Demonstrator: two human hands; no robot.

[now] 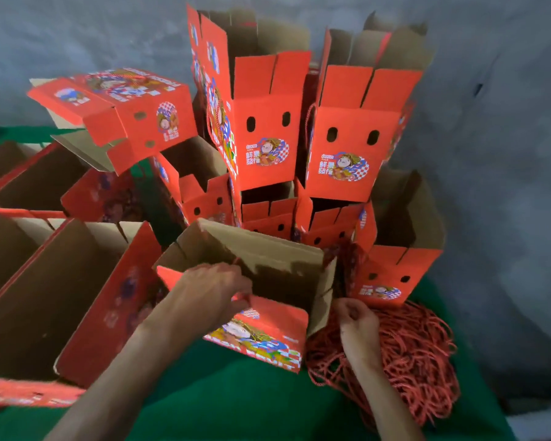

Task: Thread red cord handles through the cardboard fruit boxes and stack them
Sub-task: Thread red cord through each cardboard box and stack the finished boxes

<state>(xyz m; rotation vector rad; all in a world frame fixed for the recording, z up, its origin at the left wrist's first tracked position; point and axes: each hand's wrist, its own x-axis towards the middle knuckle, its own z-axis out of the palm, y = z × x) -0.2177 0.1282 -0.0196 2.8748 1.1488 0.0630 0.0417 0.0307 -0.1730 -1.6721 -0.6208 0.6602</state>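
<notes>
I am at the threading step, as I judge it. My left hand pinches the near wall of the open box at its top edge, thumb outside and fingers inside, holding it steady on the green cloth. My right hand is curled closed over the pile of red cords just right of the box — whether it has one cord pinched, I cannot tell. Next, I need a single cord end separated from the pile and fed through a handle hole; the holes on this box are hidden from here. The box is red printed cardboard, brown inside, flaps up. Finished boxes stand stacked behind — oval hole pairs visible.
</notes>
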